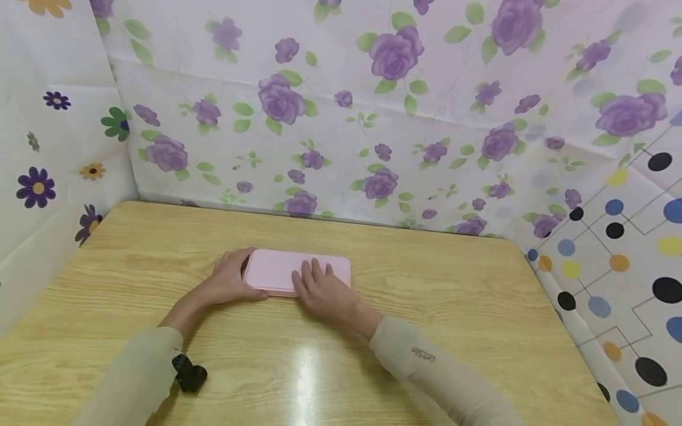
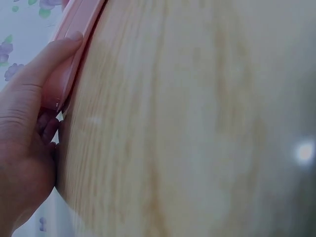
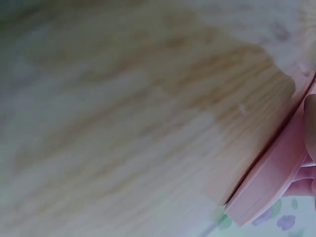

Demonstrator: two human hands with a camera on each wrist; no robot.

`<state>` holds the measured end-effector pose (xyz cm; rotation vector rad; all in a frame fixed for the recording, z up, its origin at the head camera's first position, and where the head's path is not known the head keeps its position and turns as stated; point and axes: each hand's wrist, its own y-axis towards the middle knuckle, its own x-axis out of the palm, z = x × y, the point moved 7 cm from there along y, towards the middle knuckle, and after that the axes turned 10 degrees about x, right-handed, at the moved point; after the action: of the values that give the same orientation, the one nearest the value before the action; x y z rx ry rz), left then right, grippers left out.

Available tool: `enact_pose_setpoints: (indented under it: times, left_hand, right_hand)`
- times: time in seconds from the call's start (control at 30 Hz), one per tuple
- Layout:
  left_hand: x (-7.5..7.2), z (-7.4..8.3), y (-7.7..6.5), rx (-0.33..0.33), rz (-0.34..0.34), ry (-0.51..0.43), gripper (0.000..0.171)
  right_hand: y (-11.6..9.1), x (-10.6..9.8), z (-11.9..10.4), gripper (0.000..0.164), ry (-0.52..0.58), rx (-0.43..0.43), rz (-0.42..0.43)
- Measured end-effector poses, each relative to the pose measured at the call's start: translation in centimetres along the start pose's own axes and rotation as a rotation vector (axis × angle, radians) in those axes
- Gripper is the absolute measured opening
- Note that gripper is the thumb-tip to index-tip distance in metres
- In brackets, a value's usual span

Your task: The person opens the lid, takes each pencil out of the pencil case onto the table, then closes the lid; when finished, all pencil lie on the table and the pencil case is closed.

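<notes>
A pink oblong case with rounded corners, a smooth, flat top and shallow side walls lies on the far half of the table, left of its middle, its long side running roughly along the table's back edge; the tabletop is pale, yellowish wood grain, glossy enough to throw back a white streak of light near the front; behind it stands a creased white sheet printed with purple roses, with a daisy-patterned sheet to the left and a sheet of coloured dots and thin lines to the right.

The left hand grips the case's left end, thumb laid along the near side wall, the other fingers curved round towards the far corner; the right hand rests on the right half of the top, its fingers nearly straight and slightly apart, touching the surface without wrapping it.

Both forearms reach forward and inward from the near side, the left slanting rightward, the right slanting leftward; each wears a beige sleeve, the right one marked with small dark lettering; a small black device sits at the left cuff.
</notes>
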<state>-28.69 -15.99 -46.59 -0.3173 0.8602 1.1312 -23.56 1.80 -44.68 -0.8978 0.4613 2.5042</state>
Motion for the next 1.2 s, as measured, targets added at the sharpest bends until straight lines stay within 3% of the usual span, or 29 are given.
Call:
enact_pose_setpoints:
  times: [0.17,0.37,0.53,0.67,0.8,0.97,1.2]
  left_hand:
    - [0.0,-0.1,0.2,0.022,-0.005,0.026,0.106]
    - [0.1,-0.2,0.5,0.035,-0.011,0.022,0.106]
    - [0.6,-0.4,0.8,0.017,-0.012,-0.008,0.107]
    - [1.0,-0.4,0.9,0.010,-0.024,-0.031,0.108]
    - [0.9,-0.5,0.6,-0.004,-0.035,-0.049,0.113]
    - [0.2,-0.4,0.1,0.016,-0.046,-0.056,0.112]
    - [-0.2,0.0,-0.3,0.020,-0.060,-0.091,0.104]
  right_hand:
    - [0.1,-0.1,-0.5,0.044,-0.110,-0.016,0.087]
    - [0.1,-0.3,-0.4,0.047,-0.088,0.000,0.123]
    - [-0.5,-0.3,1.1,0.035,0.120,0.041,0.097]
    - [-2.5,0.7,3.2,0.044,0.384,0.087,0.038]
    - [-4.5,1.7,4.7,0.052,0.572,0.109,-0.008]
    - [-5.4,1.9,5.6,0.050,0.703,0.140,-0.020]
    - [-5.1,1.8,6.4,0.048,0.793,0.168,-0.089]
